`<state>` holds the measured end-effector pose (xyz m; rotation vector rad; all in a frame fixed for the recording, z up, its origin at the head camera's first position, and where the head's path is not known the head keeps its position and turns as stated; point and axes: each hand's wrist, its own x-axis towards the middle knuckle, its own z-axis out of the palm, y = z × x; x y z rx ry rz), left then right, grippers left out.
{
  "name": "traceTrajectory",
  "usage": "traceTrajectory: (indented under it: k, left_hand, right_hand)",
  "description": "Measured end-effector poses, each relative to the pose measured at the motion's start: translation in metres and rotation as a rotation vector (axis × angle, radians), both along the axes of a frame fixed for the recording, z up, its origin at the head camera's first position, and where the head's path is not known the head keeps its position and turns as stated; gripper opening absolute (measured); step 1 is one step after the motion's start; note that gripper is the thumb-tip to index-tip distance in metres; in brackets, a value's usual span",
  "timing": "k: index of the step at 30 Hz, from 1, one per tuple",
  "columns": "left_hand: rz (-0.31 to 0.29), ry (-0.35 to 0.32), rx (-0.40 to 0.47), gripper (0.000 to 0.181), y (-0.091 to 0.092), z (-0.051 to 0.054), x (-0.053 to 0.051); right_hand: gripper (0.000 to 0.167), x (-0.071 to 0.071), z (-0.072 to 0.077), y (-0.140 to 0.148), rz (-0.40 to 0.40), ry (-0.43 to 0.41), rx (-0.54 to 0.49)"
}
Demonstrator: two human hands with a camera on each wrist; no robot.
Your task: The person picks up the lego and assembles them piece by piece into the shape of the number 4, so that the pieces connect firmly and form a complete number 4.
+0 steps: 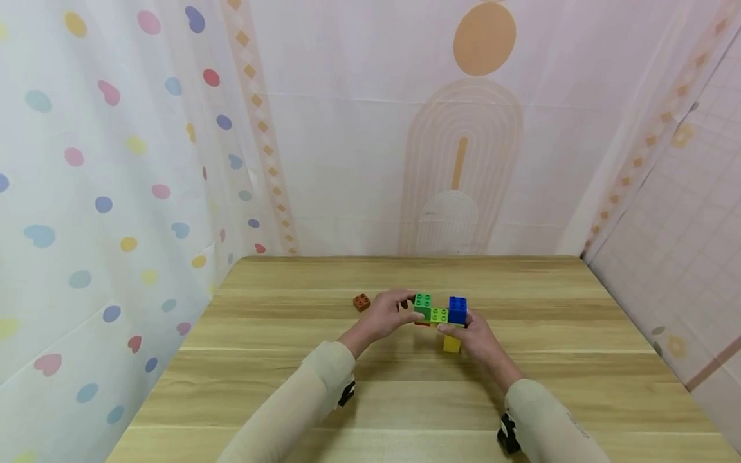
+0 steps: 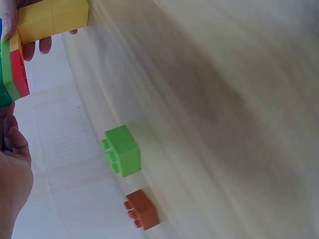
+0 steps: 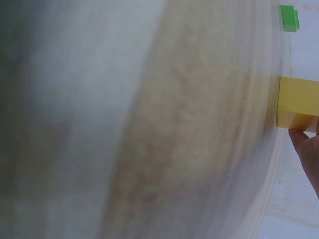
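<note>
Both hands hold one joined build of toy building bricks above the wooden table. My left hand (image 1: 386, 316) grips its left end, with fingers and thumb on a dark green brick (image 1: 423, 306). At the right end, my right hand (image 1: 479, 335) pinches the build near a blue brick (image 1: 457, 310). A light green brick (image 1: 439, 315) lies between these two. Yellow bricks (image 2: 54, 21) extend down below the blue one, and a red brick (image 2: 20, 74) shows on the underside. In the right wrist view, the lower yellow part (image 3: 298, 102) appears close to the tabletop; contact I cannot tell.
A loose brown brick (image 1: 361, 301) lies on the table (image 1: 278, 366) left of the left hand. Beside it in the left wrist view is a loose green brick (image 2: 123, 152). Patterned curtains (image 1: 347, 161) hang behind the table and along its sides.
</note>
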<state>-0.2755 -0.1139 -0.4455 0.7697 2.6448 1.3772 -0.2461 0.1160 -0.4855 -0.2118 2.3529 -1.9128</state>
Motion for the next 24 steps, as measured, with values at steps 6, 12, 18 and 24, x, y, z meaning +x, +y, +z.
traceTrajectory:
  k: [6,12,18,24]
  left_hand:
    - [-0.019,0.029,-0.019,0.037,0.0026,-0.0011,-0.0001]
    - [0.019,0.008,-0.008,0.041,0.0037,-0.0042,0.0016]
    - [-0.028,0.041,-0.039,0.035,0.0067,-0.0038,-0.0014]
    - [-0.012,-0.034,0.004,0.044,0.0008,-0.0026,-0.0017]
  right_hand:
    - [0.048,0.0006,-0.0031,0.0031,0.006,0.009,-0.008]
    - [0.048,0.0002,-0.0038,0.0047,0.017,0.013,-0.002]
    - [0.046,0.0008,-0.0028,0.0066,0.004,0.001,0.001]
    - [0.046,0.0018,-0.0031,0.0068,0.004,-0.014,0.005]
